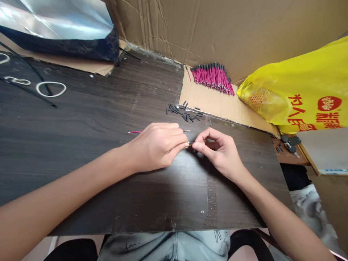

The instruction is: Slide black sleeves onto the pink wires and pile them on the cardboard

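Bare forearms [89,185] are slanting inward over the bench [130,210]; I'm watching the left hand [163,145], knuckles up, and right hand [223,152] pinching a small thin piece [190,144] between their fingertips.

A makeshift workshop, perhaps in a home: a dark wooden desk [95,119] backed by a tall cardboard sheet [252,29], with a pile of thin pink pieces [213,78], loose black bits [176,111] and a yellow shopping bag [301,79].
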Action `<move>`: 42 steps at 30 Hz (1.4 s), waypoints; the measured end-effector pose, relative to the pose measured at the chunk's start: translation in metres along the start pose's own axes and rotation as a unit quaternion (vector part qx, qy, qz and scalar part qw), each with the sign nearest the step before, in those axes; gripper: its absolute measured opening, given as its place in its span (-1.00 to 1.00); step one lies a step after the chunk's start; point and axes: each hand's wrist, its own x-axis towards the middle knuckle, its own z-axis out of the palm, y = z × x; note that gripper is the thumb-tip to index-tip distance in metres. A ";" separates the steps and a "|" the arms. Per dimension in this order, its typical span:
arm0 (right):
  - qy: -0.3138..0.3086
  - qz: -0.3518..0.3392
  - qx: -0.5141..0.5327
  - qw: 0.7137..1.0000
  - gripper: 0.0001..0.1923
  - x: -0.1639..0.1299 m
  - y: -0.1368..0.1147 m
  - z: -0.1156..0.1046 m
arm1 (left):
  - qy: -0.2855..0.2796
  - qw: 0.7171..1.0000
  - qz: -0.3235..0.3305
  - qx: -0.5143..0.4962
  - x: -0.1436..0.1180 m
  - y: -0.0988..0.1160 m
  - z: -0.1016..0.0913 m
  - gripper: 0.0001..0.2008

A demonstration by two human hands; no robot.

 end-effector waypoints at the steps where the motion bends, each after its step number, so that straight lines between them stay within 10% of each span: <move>1: 0.003 -0.002 -0.012 1.000 -0.82 -0.001 0.000 0.000 | 0.004 1.000 0.007 0.015 0.000 0.000 -0.001 -0.71; 15: 0.058 -0.151 -0.124 0.979 -0.89 -0.002 -0.003 0.004 | 0.010 0.996 0.042 0.075 0.000 -0.003 -0.002 -0.73; 29: 0.052 -0.140 -0.182 0.972 -0.89 -0.003 -0.003 0.013 | -0.030 0.999 0.016 0.026 0.000 0.001 0.000 -0.72; 42: 0.129 -0.176 -0.302 0.928 -0.74 0.035 0.021 -0.008 | 0.074 0.954 -0.270 -0.103 0.009 0.005 -0.011 -0.83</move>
